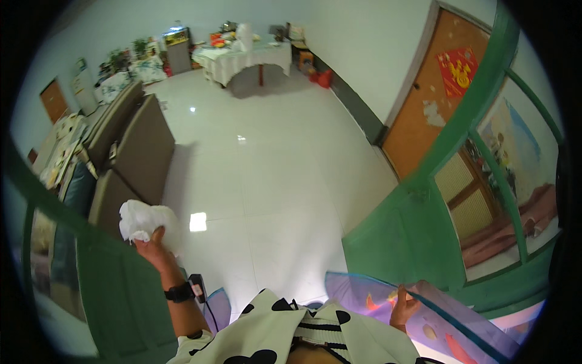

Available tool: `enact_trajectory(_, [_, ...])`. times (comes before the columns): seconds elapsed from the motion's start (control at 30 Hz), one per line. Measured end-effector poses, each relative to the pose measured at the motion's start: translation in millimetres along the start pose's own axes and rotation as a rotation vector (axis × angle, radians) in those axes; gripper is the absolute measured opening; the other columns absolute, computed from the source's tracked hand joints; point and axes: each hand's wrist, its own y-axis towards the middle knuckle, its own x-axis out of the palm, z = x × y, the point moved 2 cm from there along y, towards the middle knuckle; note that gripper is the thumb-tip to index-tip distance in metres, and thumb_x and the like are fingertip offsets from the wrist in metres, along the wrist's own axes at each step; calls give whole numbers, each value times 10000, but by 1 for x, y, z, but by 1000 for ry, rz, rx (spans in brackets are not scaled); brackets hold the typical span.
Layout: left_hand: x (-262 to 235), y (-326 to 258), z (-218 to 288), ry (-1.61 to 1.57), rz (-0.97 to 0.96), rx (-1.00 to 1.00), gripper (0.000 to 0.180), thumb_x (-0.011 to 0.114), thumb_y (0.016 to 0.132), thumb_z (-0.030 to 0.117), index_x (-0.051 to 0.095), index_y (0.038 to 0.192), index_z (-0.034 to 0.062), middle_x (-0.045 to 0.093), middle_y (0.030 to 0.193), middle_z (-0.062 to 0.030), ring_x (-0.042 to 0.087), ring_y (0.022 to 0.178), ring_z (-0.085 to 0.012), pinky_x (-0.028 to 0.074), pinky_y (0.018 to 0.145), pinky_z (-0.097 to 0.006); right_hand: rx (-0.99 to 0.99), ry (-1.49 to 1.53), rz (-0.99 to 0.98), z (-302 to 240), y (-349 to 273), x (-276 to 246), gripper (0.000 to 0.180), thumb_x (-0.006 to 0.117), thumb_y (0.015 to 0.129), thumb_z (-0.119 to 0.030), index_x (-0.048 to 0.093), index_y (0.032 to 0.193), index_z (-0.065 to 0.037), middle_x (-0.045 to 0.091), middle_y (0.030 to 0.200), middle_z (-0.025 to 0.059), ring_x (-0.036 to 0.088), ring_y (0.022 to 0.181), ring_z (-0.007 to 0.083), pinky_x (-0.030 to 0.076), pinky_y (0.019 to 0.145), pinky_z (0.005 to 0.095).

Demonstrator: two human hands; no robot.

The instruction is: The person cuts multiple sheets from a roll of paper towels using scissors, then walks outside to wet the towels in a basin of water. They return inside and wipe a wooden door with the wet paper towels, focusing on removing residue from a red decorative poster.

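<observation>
R hand (405, 308) nearside of R green door leaf (388, 255) (ref.), fingers at edge of purple curtain (433, 324); pinch vs. touch: can't tell. Curtain's teal strip runs obliquely from hand, rightwd & back twd wearer; R hand nearer, L well apart. L hand (153, 247), well left of ref., grips white bundle (151, 218), long axis approx. L–R. Cloth-covered table (279, 57) far beyond ref., to its left.

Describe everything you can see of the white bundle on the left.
The white bundle looks soft and crumpled, roughly rounded, with an uneven, ragged near edge; whether it is paper or cloth, I cannot tell. Its right side is blurred. The left grip holds it at its near end, above the pale tiled floor.
</observation>
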Motion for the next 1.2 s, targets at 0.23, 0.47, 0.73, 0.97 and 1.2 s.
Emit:
enact_trajectory(0.23, [180, -7, -98, -132, -553, -353, 457, 619, 600, -77, 606, 1050, -2, 651, 870, -77, 635, 734, -212, 540, 683, -323, 947, -261, 2, 142, -74, 31, 311, 676, 821, -191, 607, 1040, 19, 645, 971, 94, 611, 853, 219, 487, 790, 379])
enact_trajectory(0.47, [334, -25, -152, -204, -1222, -819, 640, 660, 494, -100, 607, 1127, -17, 670, 1005, -110, 650, 931, -256, 519, 850, -380, 1406, 25, -720, 257, -4, 224, 315, 655, 840, -246, 597, 1053, -20, 659, 954, 89, 628, 848, 217, 504, 759, 389])
enact_trajectory(0.73, [498, 3, -211, -186, -1427, -952, 827, 637, 387, -71, 575, 1209, -1, 655, 1088, -91, 611, 1037, -250, 489, 910, -341, 815, 774, -1344, 72, 275, 543, 414, 549, 962, -315, 501, 1314, -102, 582, 1262, 24, 522, 1170, 118, 404, 959, 337])
enact_trajectory(0.97, [620, 39, -293, -238, -1379, -950, 835, 618, 409, -57, 548, 1239, -5, 641, 1136, -129, 623, 1035, -277, 512, 896, -375, 548, 563, -1253, 8, 395, 672, 318, 621, 923, -247, 654, 1066, 36, 671, 983, 33, 618, 889, 125, 481, 805, 258])
enact_trajectory(1.2, [767, 82, -412, -431, -1036, -1213, 698, 596, 602, -32, 493, 1291, -6, 627, 1147, -159, 617, 1052, -315, 492, 950, -461, 604, 487, -537, 54, 573, 697, 150, 677, 864, -184, 641, 856, -39, 648, 798, -4, 610, 721, 109, 442, 635, 244])
